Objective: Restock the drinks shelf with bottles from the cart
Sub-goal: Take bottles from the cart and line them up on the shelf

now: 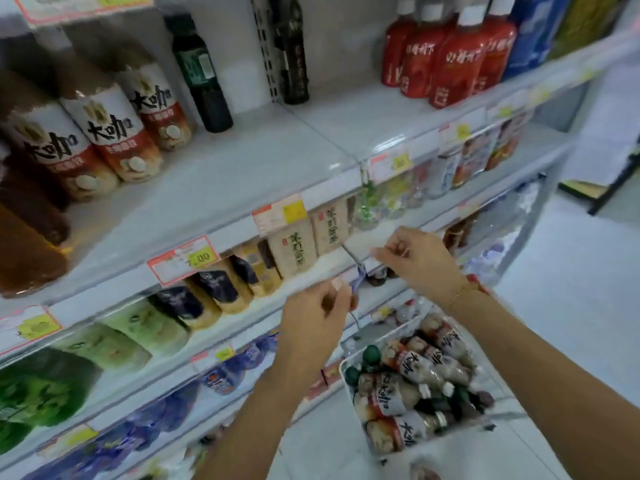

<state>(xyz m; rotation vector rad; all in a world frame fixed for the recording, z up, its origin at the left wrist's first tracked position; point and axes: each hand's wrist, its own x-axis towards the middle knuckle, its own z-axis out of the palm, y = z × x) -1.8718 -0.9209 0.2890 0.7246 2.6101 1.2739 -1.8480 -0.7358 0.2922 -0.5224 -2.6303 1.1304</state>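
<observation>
A white cart basket (343,367) at the lower right holds several brown coffee drink bottles (408,365) with white and red labels, lying among dark green-capped bottles (370,355). The same coffee bottles (104,129) stand at the left of the upper shelf (277,157). Both hands are raised above the cart, in front of the shelf edge. My left hand (317,317) has its fingers curled and pinches a thin cord (358,273). My right hand (417,261) pinches the other end of it. The cord is blurred and small. Neither hand holds a bottle.
A dark green bottle (201,74), a black bottle (291,50) and red bottles (453,57) stand at the back of the upper shelf. Lower shelves carry beige, green and blue bottles. Price tags (183,259) line the shelf edges. White floor lies to the right.
</observation>
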